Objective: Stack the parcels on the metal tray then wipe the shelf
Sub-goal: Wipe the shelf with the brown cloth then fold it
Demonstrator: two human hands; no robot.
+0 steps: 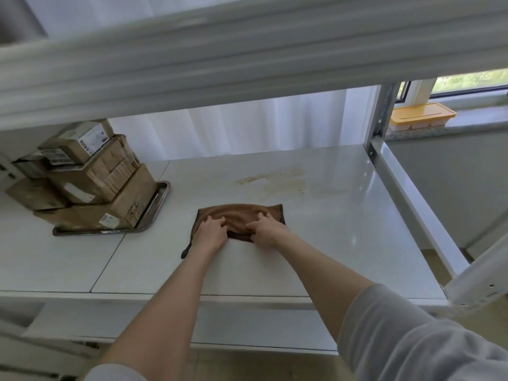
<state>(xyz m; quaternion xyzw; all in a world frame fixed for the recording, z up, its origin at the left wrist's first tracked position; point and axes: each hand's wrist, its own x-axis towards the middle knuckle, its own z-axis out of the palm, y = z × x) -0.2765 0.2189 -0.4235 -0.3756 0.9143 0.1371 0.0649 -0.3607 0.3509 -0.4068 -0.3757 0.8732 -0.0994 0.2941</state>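
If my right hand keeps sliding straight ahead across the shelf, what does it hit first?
Likely the brownish stain just beyond the brown cloth under the right hand; then bare shelf to the curtain.

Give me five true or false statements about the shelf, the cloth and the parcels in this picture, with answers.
1. Both hands, left hand and right hand, press on the brown terry cloth. True.
2. The cardboard parcels lie scattered over the white shelf. False: they are stacked on the flat metal tray.
3. A brownish stain lies beyond the cloth. True.
4. The cloth covers the stain. False: it lies nearer the person.
5. The tray sits right of the cloth. False: left.
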